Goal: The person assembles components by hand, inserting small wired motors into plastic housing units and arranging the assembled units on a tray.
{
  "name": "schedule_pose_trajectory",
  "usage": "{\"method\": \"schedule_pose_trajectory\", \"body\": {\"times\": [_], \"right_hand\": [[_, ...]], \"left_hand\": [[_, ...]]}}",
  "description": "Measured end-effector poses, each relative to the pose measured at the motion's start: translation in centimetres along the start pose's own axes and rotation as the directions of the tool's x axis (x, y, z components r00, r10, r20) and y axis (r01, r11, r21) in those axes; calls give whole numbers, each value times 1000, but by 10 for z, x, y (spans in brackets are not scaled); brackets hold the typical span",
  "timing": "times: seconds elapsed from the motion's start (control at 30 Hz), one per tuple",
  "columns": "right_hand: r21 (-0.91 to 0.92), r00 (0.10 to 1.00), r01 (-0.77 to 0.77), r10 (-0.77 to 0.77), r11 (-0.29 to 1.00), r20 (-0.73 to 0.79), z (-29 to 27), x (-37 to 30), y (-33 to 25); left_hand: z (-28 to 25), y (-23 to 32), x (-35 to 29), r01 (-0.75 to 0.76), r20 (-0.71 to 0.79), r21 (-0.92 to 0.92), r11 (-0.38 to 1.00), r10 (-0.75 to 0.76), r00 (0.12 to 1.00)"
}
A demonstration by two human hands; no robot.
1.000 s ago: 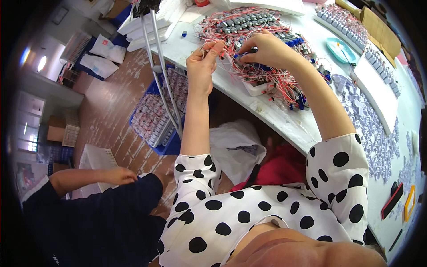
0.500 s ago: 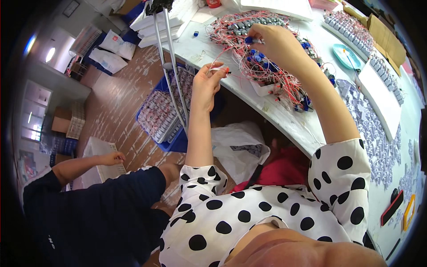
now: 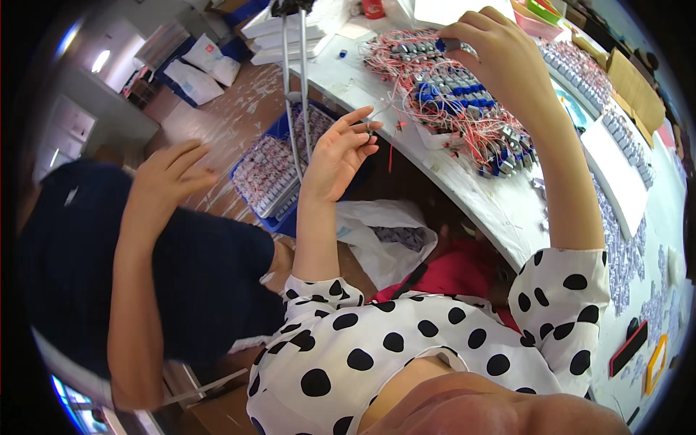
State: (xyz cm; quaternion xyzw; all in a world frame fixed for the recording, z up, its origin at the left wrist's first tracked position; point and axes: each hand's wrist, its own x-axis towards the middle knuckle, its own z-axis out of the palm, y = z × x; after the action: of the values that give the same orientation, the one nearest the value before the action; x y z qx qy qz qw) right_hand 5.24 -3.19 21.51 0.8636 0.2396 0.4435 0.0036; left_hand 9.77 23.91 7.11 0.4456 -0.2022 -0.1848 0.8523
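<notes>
My right hand [image 3: 500, 61] is raised over the far part of the bench, fingers pinched round a small grey motor [image 3: 453, 45] with a blue end. Below it lies a dense batch of similar motors [image 3: 453, 94], tangled with red and white wires. At the bench's left edge is my left hand [image 3: 337, 156], palm up with some fingers spread. A thin wire with a dark tip [image 3: 371, 133] runs between its fingertips, the grip looking loose. Beside it, a red wire [image 3: 391, 156] hangs near the table edge.
A blue crate [image 3: 279, 221] of wired parts stands on the floor, behind metal poles [image 3: 293, 94]. A co-worker's arm [image 3: 138, 290] reaches in at left. White foam trays [image 3: 616, 177] and loose grey pieces [image 3: 620, 268] cover the right side of the bench.
My right hand has moved up and right with the motor. My left hand has lowered slightly and its fingers have spread. The co-worker has moved closer, with an arm raised.
</notes>
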Motion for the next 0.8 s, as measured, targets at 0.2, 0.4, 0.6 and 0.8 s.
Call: {"method": "schedule_pose_trajectory", "body": {"times": [0.2, 0.4, 0.6, 0.8], "right_hand": [[-72, 992, 22, -31, 997, -122, -33, 0, -16], [-131, 945, 37, -77, 991, -317, -68, -6, -20], [-108, 947, -29, -8, 994, -322, -74, -10, -9], [-127, 960, -67, 29, 990, -280, -67, -25, -5]], "left_hand": [[29, 22, -26, -213, 10, 134, 968, 213, 977], [60, 40, -43, -387, -18, 269, 882, 406, 914], [68, 42, -26, -508, -32, 223, 832, 527, 849], [73, 38, -16, -561, -76, 359, 746, 623, 779]]}}
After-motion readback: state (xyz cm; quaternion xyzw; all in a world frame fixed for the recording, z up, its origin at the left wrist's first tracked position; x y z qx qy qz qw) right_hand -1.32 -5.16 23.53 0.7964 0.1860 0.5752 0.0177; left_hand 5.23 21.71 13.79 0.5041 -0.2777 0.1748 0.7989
